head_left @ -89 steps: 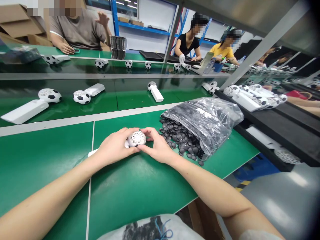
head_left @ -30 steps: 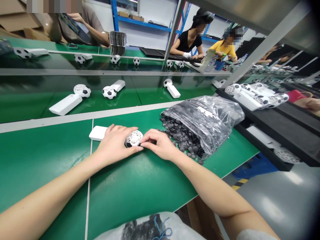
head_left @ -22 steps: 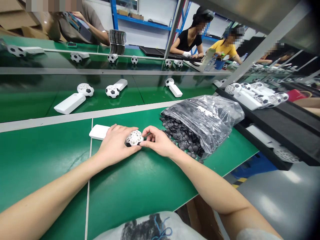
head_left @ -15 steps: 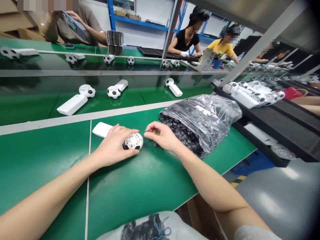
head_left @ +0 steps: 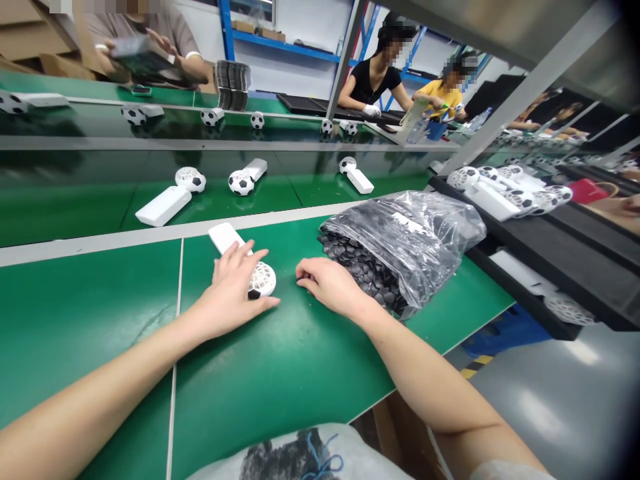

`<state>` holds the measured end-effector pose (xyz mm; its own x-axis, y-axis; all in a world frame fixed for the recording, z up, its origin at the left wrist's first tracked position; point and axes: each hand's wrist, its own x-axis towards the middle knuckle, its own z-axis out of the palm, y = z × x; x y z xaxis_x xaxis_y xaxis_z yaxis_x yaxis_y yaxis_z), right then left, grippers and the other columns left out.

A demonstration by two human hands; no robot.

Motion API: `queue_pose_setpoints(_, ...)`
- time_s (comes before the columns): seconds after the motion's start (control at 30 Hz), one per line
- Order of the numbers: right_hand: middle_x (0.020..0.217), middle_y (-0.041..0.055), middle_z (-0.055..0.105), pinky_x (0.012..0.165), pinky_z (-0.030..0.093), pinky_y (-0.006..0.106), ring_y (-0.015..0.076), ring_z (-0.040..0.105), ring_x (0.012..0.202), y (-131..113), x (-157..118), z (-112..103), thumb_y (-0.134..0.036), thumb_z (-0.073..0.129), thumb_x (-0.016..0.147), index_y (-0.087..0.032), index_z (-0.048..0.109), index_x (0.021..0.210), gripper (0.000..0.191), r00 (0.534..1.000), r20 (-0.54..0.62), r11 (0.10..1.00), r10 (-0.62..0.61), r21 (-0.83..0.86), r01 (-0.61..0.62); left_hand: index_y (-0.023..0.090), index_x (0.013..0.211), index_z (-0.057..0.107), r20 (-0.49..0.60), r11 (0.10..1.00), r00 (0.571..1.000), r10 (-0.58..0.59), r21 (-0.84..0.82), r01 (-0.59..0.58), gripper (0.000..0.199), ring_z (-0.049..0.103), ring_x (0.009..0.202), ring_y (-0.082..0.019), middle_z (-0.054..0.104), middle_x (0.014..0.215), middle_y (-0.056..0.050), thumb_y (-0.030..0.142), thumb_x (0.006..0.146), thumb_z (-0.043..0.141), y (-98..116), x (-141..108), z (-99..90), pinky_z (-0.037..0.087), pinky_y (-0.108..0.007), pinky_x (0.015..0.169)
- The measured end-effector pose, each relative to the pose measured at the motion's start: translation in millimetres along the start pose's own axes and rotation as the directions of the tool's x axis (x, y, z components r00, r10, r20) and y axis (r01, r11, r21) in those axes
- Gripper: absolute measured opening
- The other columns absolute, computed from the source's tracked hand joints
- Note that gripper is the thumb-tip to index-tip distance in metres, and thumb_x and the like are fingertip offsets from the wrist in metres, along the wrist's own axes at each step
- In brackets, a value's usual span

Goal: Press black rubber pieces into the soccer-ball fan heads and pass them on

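My left hand [head_left: 227, 283] rests with spread fingers around a white device shaped like a handheld fan, its round football-patterned head [head_left: 263, 279] under the fingers. The head has an open white lattice and a black patch at its lower edge. Its white handle [head_left: 225, 235] points to the back left on the green table. Just right of it, my right hand [head_left: 323, 280] is closed in a pinch; a speck of black shows at the fingertips, too small to name. Beside that hand lies a clear plastic bag [head_left: 435, 220] spilling many small black pieces [head_left: 370, 273].
Beyond the pale rail, more football-headed devices [head_left: 241, 182] lie on a green belt [head_left: 75, 200]. At right, a black tray [head_left: 575, 240] holds several more. Co-workers [head_left: 377, 80] sit across the line; one holds a dark packet [head_left: 143, 57]. A slanted metal post [head_left: 500, 113] stands at right.
The device under my left hand has turned, its handle swinging from left toward the back, and its head shifted slightly left. My right hand moved slightly right. Devices on the near belt shifted right.
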<state>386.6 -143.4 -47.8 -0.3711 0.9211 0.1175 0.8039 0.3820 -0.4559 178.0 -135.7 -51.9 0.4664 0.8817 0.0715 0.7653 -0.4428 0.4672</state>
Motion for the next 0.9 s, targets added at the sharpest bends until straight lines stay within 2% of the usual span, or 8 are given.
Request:
queue_pose_setpoints(0.07,0.069,-0.0035,0.056,0.06,0.037,0.021,0.0125,0.052,0.066,0.3,-1.8,1.0,-0.005,0.059,0.082,-0.019,0.059,0.086,0.014,0.999,-0.023,0.989,-0.04,0.142,0.042,0.015,0.126,0.037,-0.05,0.997,0.996,-0.068,-0.033,0.066,0.067,0.003,0.134,-0.037,0.016,0.145,-0.018,0.048,0.071,0.058,-0.1,0.1,1.3,0.019,-0.057,0.103)
queue_pose_setpoints(0.1,0.069,-0.0038,0.056,0.06,0.038,0.02,0.0117,0.052,0.065,0.8,-2.3,2.0,-0.006,0.058,0.083,-0.019,0.059,0.087,0.013,0.999,-0.039,0.974,-0.034,0.224,0.042,0.014,0.123,0.04,-0.049,0.997,0.997,-0.062,-0.05,0.06,0.063,0.002,0.134,-0.036,0.018,0.144,-0.018,0.045,0.072,0.058,0.2,0.2,0.8,0.019,-0.056,0.104)
queue_pose_setpoints(0.23,0.079,-0.0014,0.061,0.065,0.044,0.021,0.012,0.057,0.07,2.0,-1.5,5.4,-0.008,0.06,0.081,-0.017,0.06,0.089,0.012,1.0,-0.029,0.874,0.005,0.486,0.01,0.018,0.116,0.045,0.071,0.987,0.995,0.077,-0.146,-0.066,0.051,0.005,0.136,-0.031,0.02,0.145,-0.012,0.026,0.067,0.059,2.6,0.8,-7.3,0.018,-0.051,0.107)
queue_pose_setpoints(0.4,0.088,0.0011,0.061,0.083,0.044,0.029,0.0158,0.057,0.087,-3.0,-2.7,0.2,-0.011,0.059,0.084,-0.02,0.065,0.083,0.011,0.974,-0.161,0.884,-0.157,0.418,0.212,0.022,0.122,0.041,0.187,0.965,0.963,0.195,-0.212,-0.154,0.057,0.003,0.136,-0.032,0.008,0.149,-0.009,0.018,0.067,0.056,6.4,-0.7,-13.9,0.019,-0.054,0.106)
queue_pose_setpoints(0.57,0.088,-0.0007,0.062,0.074,0.048,0.026,0.014,0.059,0.077,-10.3,-7.3,-4.5,-0.009,0.058,0.084,-0.021,0.061,0.097,0.018,0.982,-0.158,0.839,-0.104,0.517,0.172,0.023,0.126,0.037,0.188,0.967,0.966,0.18,-0.211,-0.139,0.062,-0.002,0.136,-0.03,0.004,0.149,-0.009,0.016,0.068,0.056,7.1,-2.4,-11.1,0.017,-0.053,0.106)
queue_pose_setpoints(0.63,0.087,-0.0009,0.061,0.072,0.047,0.025,0.0137,0.058,0.077,-11.6,-8.5,-5.4,-0.008,0.06,0.082,-0.02,0.061,0.095,0.018,0.976,-0.179,0.83,-0.122,0.521,0.199,0.022,0.127,0.037,0.187,0.97,0.968,0.164,-0.211,-0.124,0.063,-0.004,0.136,-0.029,0.004,0.149,-0.009,0.016,0.068,0.056,6.6,-2.7,-10.1,0.016,-0.051,0.107)
queue_pose_setpoints(0.77,0.087,0.0005,0.059,0.077,0.045,0.026,0.0139,0.055,0.083,-12.7,-10.0,-8.6,-0.005,0.055,0.085,-0.021,0.065,0.088,0.019,0.938,-0.165,0.832,-0.304,0.434,0.346,0.022,0.126,0.038,0.182,0.972,0.975,0.129,-0.22,-0.087,0.063,-0.003,0.136,-0.032,0.004,0.149,-0.009,0.018,0.067,0.058,6.6,-2.6,-8.9,0.017,-0.053,0.106)
queue_pose_setpoints(0.9,0.088,0.002,0.058,0.078,0.043,0.03,0.0162,0.051,0.084,-17.8,-10.6,-8.7,-0.004,0.049,0.087,-0.023,0.066,0.091,0.025,0.885,-0.09,0.845,-0.457,0.267,0.464,0.023,0.125,0.04,0.177,0.962,0.98,0.09,-0.269,-0.04,0.066,0.0,0.135,-0.033,0.004,0.149,-0.009,0.035,0.066,0.067,9.2,-2.7,-7.5,0.019,-0.053,0.106)
